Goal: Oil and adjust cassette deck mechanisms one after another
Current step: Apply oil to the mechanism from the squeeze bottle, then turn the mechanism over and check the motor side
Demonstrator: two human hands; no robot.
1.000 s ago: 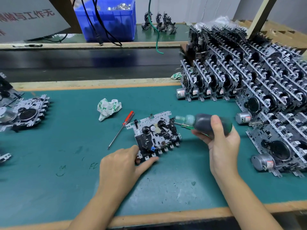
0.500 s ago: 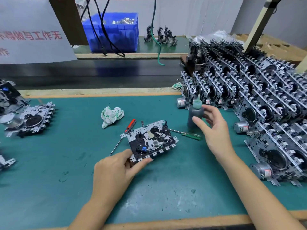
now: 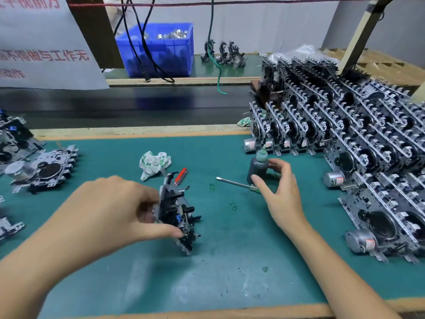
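Green mat (image 3: 230, 261), centre frame: left hand (image 3: 110, 210) grips tilted mechanism (image 3: 177, 212); right hand (image 3: 280, 187), fingers loosely spread, beside upright oil bottle (image 3: 257, 169). Oiling seemingly finished; adjustment next, likely needing screwdriver (image 3: 234, 182).

A: Only one view is coming in, the head camera, sitting above the near edge of the green mat (image 3: 230, 272) and looking forward and down.

B: Wide lens, too: straight lines are bending toward the frame edges.

A: It's riding close. Both forearms are entering from the bottom corners, the left hand (image 3: 110, 212) filling the lower left.

B: And it's reaching far: the blue bin (image 3: 161, 51) is showing at upper centre, stacked mechanisms (image 3: 345, 134) crowding the right side.
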